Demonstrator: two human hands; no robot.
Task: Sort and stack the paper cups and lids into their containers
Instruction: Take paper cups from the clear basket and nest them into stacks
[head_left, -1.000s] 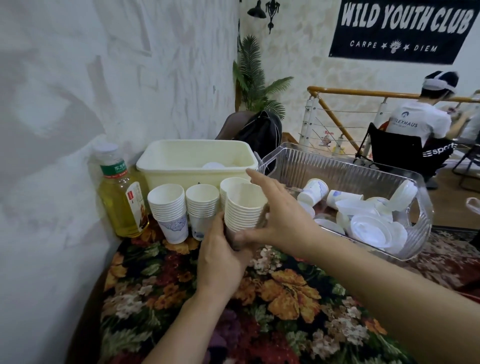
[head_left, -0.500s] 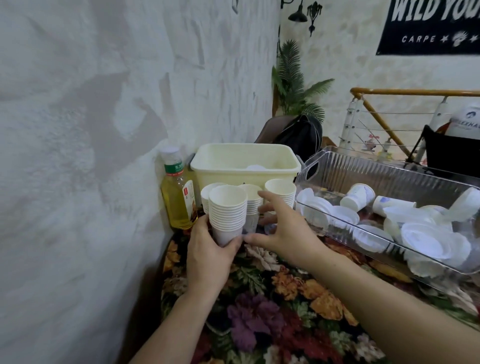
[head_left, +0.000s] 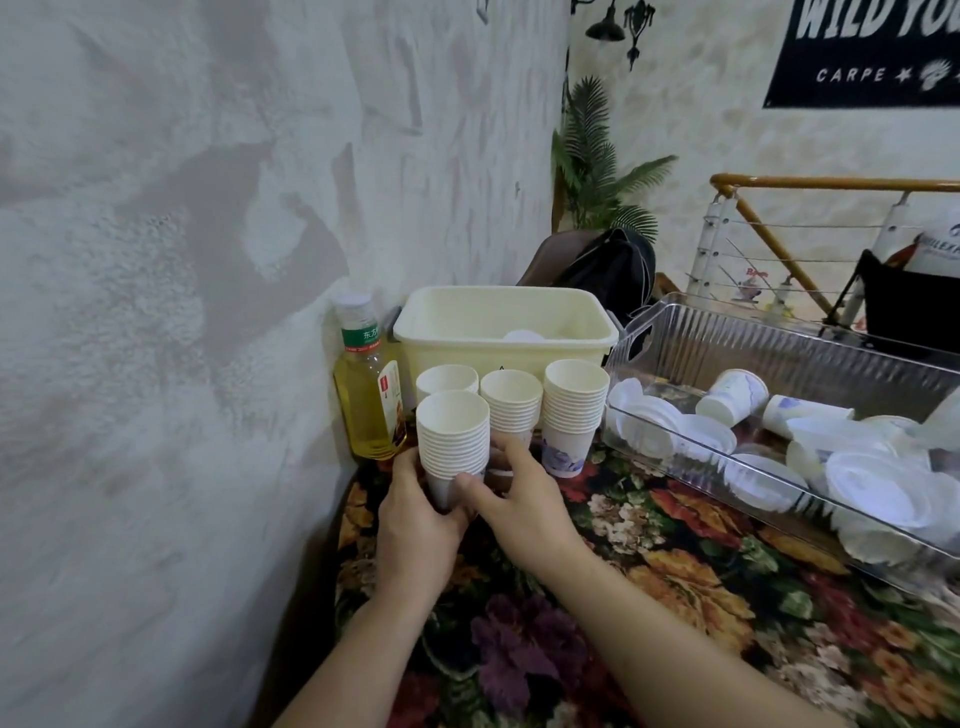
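Four cup stacks now stand in a cluster at the table's back corner, and the newest, the front stack (head_left: 453, 441), has shifted since a second ago: it was then held further right, near the clear bin (head_left: 701, 332), and half a second ago it was already coming down in front of the others. It now sits at the front left, in line with the bottle (head_left: 369, 384). Whether its base fully rests on the tablecloth (head_left: 675, 545) I cannot tell, since the hands hide it.

Both hands hold it low. The left hand (head_left: 415, 519) wraps its fingers round the bottom cup from the left; the right hand (head_left: 519, 499) pinches the same cup with thumb and curled fingers from the right. Judging by this, the stack is being set down and squared, so a release seems close.

Behind it stand three more stacks (head_left: 571, 410), just in front of the cream tub (head_left: 504, 332). Loose cups (head_left: 732, 397) and lids (head_left: 763, 480) lie jumbled in the clear bin, so much sorting remains.

The cups are thin white paper, tapered, with rolled rims that form tight ridges where they nest; some bear a faint blue print. The lids are flat, glossy white discs. The bin is ribbed transparent plastic, the tub smooth and opaque, the cloth a dense floral weave.
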